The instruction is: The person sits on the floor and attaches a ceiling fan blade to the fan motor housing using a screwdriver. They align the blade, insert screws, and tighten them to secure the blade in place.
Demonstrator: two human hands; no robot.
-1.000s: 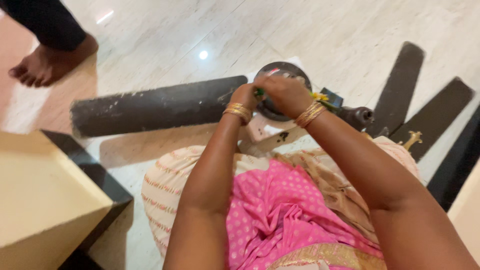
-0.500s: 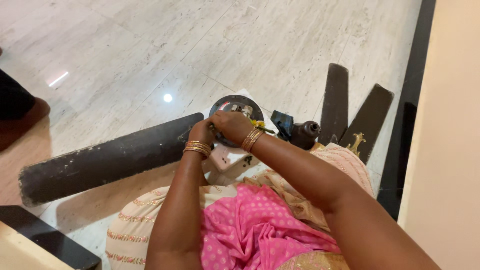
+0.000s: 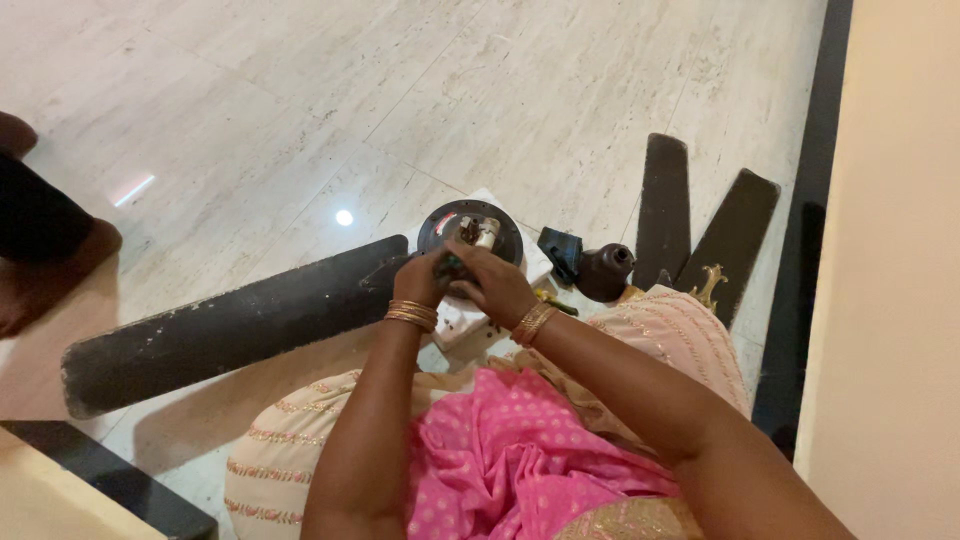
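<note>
Since a moment ago our left hand point(image 3: 420, 280) and right hand point(image 3: 492, 285) stay closed on the fan motor point(image 3: 470, 230); the fan blade point(image 3: 240, 322) remains attached.

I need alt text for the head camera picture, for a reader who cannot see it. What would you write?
Seen from above, a seated person's left hand and right hand meet at a round dark fan motor on a pale marble floor. One long dark fan blade extends left from it; two loose blades lie to the right.
</note>
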